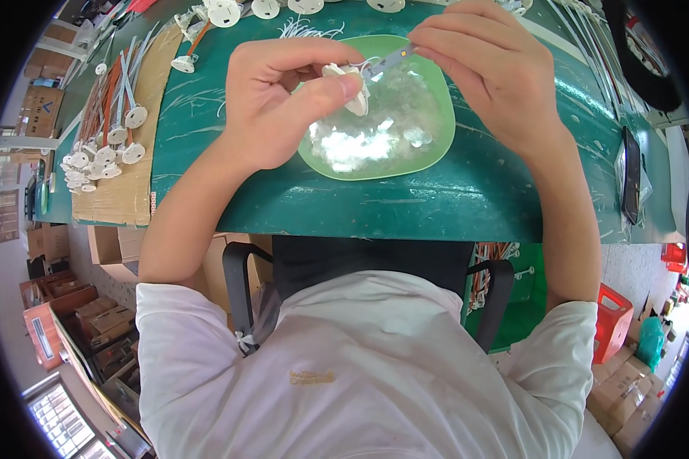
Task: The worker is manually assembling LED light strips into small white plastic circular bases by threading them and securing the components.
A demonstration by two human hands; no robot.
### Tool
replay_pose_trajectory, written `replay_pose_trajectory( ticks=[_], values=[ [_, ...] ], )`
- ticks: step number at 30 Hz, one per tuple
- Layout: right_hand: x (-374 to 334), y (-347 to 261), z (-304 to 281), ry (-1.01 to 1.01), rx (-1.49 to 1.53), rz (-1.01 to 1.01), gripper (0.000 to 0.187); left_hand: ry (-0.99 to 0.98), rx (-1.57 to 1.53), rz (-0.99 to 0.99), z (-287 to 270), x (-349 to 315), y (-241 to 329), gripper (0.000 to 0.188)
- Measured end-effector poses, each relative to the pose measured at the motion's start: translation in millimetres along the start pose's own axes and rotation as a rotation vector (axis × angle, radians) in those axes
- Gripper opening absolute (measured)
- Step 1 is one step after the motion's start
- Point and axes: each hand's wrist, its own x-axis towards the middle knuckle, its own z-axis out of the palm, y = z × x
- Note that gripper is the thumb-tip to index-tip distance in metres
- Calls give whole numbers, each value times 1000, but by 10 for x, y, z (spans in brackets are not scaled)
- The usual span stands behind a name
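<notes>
My left hand pinches a small round white plastic fitting between thumb and fingers, its disc tilted on edge. From the fitting a narrow LED strip, pale with a yellow chip, slants up to the right. The far end of that strip sits between the thumb and fingertips of my right hand. Beneath both hands stands a light green tray holding many small clear glossy pieces, too small to name. How the strip meets the fitting is partly hidden by my left fingers.
On cardboard at the left lie several white round fittings with strips attached. More white discs line the far edge, near thin white wires. Long strips and a dark flat object lie right on the green table.
</notes>
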Motion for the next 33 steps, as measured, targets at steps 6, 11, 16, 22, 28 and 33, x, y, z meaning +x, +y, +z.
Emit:
replay_pose_trajectory(
  ticks=[6, 11, 16, 22, 28, 33],
  values=[
    [12, -78, -21, 11, 59, 118, 12, 32, -71, -17, 45, -8, -1, 20],
    [15, -119, -37, -8, 36, 163, 12, 20, -62, -7, 53, -4, -16, 20],
    [489, -443, -180, -290, -100, 431, 11, 36, -43, -2, 34, -38, -54, 20],
    [408, -382, -163, -321, -85, 450, 10, 64, -62, -40, 9, -44, -67, 20],
    [30, -105, -77, -73, -30, 118, 11, 7, -34, 23, 60, 2, -23, 20],
    [222, -232, -160, -109, -51, 116, 13, 19, -9, 18, 56, -9, -24, 20]
  ],
)
